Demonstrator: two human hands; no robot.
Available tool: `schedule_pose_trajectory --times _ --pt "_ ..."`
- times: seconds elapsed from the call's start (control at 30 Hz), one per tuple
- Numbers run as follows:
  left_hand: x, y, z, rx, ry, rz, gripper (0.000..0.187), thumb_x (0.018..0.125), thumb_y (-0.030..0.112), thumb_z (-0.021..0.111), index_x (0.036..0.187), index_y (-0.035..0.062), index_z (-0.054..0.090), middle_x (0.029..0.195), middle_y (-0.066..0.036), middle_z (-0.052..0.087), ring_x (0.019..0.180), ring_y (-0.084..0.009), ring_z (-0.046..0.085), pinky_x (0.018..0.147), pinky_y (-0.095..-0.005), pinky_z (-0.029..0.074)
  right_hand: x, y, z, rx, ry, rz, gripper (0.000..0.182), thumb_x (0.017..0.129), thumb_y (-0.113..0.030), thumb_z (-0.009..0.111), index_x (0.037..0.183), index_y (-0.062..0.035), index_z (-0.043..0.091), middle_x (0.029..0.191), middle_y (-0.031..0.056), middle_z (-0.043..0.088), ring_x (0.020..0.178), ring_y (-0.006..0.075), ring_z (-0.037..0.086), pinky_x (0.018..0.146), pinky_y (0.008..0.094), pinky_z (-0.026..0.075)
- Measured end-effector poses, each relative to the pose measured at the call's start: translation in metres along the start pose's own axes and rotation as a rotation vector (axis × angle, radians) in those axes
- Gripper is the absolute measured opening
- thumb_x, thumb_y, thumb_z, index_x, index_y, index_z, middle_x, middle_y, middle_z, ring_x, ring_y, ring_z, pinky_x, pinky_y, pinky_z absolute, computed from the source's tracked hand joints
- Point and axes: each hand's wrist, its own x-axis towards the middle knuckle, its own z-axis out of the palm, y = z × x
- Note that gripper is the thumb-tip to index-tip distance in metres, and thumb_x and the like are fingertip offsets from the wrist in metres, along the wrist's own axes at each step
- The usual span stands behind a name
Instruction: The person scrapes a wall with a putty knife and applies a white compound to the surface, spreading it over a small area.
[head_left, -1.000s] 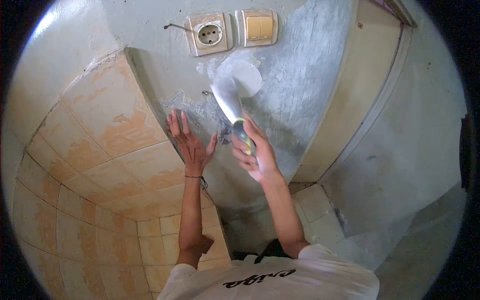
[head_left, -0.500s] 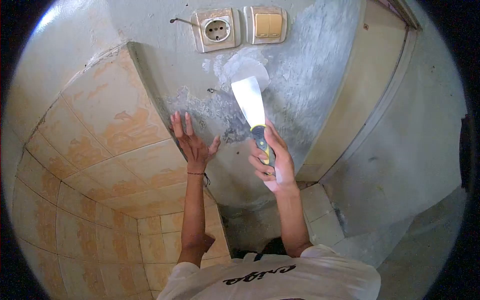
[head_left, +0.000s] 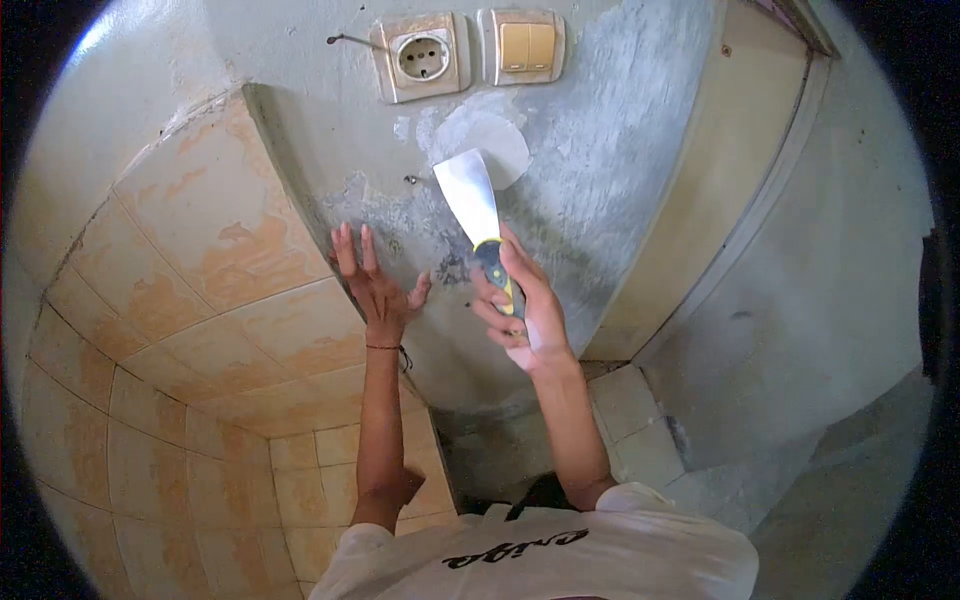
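My right hand [head_left: 525,305] is wrapped round the dark grey and yellow handle of a putty knife [head_left: 467,192], whose wide metal blade points up and slightly left. The blade's upper end overlaps the lower left of a smooth white round patch [head_left: 500,148] on the grey wall [head_left: 590,130]. Fingers spread, my left hand [head_left: 376,290] lies against the wall close to the edge of the tiled section and holds nothing. Between the two hands the wall surface is rough and flaking, with dark stains.
Above the patch sit a power socket [head_left: 422,58] and a double light switch [head_left: 527,47]. A nail [head_left: 352,42] sticks out left of the socket. Orange-patterned tiles [head_left: 215,230] cover the left side, and a cream door frame [head_left: 690,200] stands on the right.
The putty knife blade has shifted left and a little down relative to the white patch, uncovering more of it. My left hand stays at the same place on the wall; the view has shifted slightly.
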Motion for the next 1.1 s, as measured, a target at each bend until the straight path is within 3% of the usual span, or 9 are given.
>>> schedule_pose_trajectory --times 0.2,0.7,0.87,1.1 --pt "-0.002 -0.002 -0.001 0.005 -0.016 -0.007 0.098 0.084 0.063 0.064 0.156 0.0063 0.028 0.156 -0.024 0.028 0.144 -0.0488 0.029 0.118 -0.0631 0.026 -0.001 0.008 -0.004 0.032 0.013 -0.013 0.055 0.109 -0.037 0.045 0.160 -0.0284 0.027 0.071 -0.0026 0.038 0.042 0.0027 0.027 0.030 0.0165 0.017" --pt "-0.007 -0.001 -0.003 0.017 -0.017 -0.004 0.097 0.084 0.062 0.064 0.156 0.0070 0.029 0.156 -0.023 0.028 0.144 -0.0472 0.030 0.117 -0.0616 0.027 -0.017 0.002 -0.001 0.015 -0.004 0.039 0.055 0.108 -0.040 0.047 0.159 -0.0255 0.032 0.072 -0.0038 0.040 0.044 0.0027 0.029 0.032 0.0169 0.020" --pt "-0.008 -0.002 -0.001 -0.006 -0.006 -0.013 0.096 0.085 0.062 0.064 0.156 0.0077 0.029 0.156 -0.023 0.028 0.144 -0.0474 0.029 0.117 -0.0615 0.028 0.000 0.006 -0.011 0.020 0.027 0.028 0.052 0.109 -0.039 0.043 0.159 -0.0300 0.030 0.071 -0.0020 0.038 0.044 0.0027 0.027 0.031 0.0171 0.017" --pt "-0.005 -0.003 0.001 0.019 -0.007 -0.009 0.096 0.085 0.062 0.064 0.155 0.0061 0.029 0.156 -0.023 0.027 0.144 -0.0476 0.029 0.117 -0.0614 0.028 0.003 0.006 -0.005 0.004 0.068 0.056 0.056 0.108 -0.040 0.046 0.160 -0.0256 0.030 0.071 -0.0027 0.039 0.044 0.0025 0.028 0.032 0.0163 0.019"
